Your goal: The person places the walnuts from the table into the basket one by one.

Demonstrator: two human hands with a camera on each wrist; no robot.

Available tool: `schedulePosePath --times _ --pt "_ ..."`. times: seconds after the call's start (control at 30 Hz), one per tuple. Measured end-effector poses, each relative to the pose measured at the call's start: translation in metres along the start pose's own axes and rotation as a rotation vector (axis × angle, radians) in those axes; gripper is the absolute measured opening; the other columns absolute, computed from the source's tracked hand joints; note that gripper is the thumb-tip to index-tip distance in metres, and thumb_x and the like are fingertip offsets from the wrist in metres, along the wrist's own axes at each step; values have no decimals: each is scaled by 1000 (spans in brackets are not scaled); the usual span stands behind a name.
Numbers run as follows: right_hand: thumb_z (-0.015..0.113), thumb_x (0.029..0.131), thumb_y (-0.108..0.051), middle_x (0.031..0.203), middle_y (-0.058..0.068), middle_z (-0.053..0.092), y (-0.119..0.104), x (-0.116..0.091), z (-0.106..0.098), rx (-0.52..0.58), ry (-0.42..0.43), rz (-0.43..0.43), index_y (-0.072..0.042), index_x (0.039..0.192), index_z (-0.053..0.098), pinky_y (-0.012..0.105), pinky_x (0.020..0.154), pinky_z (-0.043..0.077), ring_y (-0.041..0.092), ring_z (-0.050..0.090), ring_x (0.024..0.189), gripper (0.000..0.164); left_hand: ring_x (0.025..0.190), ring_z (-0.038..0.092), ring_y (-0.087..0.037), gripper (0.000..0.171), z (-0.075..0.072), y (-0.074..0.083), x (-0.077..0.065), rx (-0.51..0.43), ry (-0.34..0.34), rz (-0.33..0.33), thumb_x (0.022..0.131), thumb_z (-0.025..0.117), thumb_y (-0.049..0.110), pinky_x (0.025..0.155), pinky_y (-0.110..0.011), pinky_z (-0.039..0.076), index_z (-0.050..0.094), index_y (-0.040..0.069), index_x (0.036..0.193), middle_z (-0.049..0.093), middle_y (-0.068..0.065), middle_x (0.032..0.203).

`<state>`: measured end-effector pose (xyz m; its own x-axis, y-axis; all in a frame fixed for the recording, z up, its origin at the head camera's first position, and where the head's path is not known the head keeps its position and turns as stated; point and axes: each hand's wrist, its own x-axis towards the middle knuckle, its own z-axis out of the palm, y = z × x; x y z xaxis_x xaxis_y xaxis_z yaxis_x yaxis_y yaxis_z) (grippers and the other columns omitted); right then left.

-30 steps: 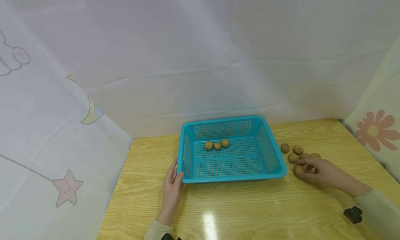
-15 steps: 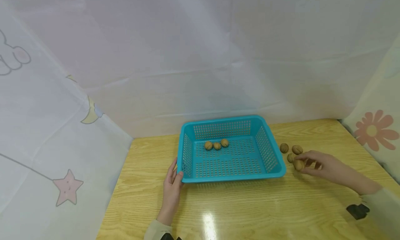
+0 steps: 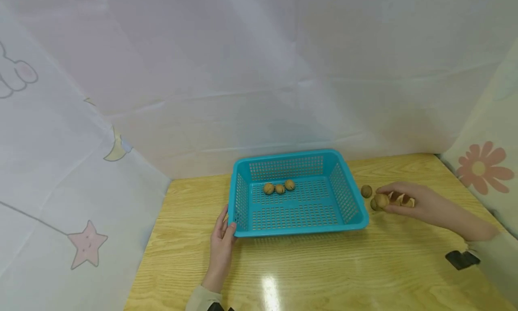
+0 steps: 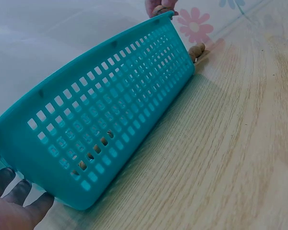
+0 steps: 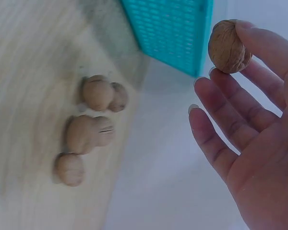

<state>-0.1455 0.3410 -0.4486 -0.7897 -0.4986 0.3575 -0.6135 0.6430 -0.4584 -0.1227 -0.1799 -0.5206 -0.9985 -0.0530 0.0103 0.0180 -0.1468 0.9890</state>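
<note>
My right hand (image 3: 418, 205) pinches a walnut (image 5: 229, 46) between thumb and fingertips. The hand is raised over the table to the right of the blue plastic basket (image 3: 295, 232). Below it several loose walnuts (image 5: 97, 93) lie on the tabletop, some partly hidden by the hand in the head view. Three walnuts (image 3: 279, 189) sit in a row on the basket's floor, towards the back left. At the basket's front left corner my left hand (image 3: 221, 252) grips the rim, with the thumb at the edge and the fingers against the outer side.
The wooden table (image 3: 307, 275) ends at the back against a pale cloth wall (image 3: 243, 99). Printed cloth also hangs at both sides, with a star (image 3: 89, 245) on the left and a flower (image 3: 481, 168) on the right.
My right hand has lifted a walnut from the group on the right and moved it up and slightly left, towards the basket. My left hand and the basket have stayed in place.
</note>
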Motion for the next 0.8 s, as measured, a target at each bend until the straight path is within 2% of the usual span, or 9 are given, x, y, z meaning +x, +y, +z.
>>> schedulePosePath --times 0.17,0.23,0.43,0.73,0.8 --pt "85 83 -2 105 -14 67 -13 20 -5 -6 -19 -10 -13 127 70 24 67 53 2 61 89 48 138 54 -32 60 -1 0 0 -6 5 4 110 52 15 100 -31 57 28 12 165 46 -21 158" --pt "84 86 -6 104 -15 65 -20 30 -7 7 -42 13 -16 128 70 24 66 53 1 60 89 45 139 54 -32 60 -2 0 0 -7 4 4 110 52 15 100 -31 57 28 12 166 46 -21 158" --pt "79 93 -15 108 -13 64 -40 63 -6 57 -130 53 -15 130 70 25 68 55 6 61 91 38 140 52 -33 60 -2 0 0 7 0 0 111 52 16 102 -33 56 28 13 166 46 -21 158" --pt "77 97 -25 116 -11 66 -57 113 11 59 -233 2 -18 131 69 30 75 55 10 61 93 35 143 49 -36 59 1 3 -2 18 -19 -2 111 50 17 106 -36 54 28 16 166 44 -22 159" --pt "76 98 -27 118 -10 66 -61 123 16 71 -256 -9 -18 131 69 34 79 57 13 62 96 35 143 48 -36 59 1 4 -2 20 -22 -4 111 50 17 107 -38 54 27 16 166 44 -22 159"
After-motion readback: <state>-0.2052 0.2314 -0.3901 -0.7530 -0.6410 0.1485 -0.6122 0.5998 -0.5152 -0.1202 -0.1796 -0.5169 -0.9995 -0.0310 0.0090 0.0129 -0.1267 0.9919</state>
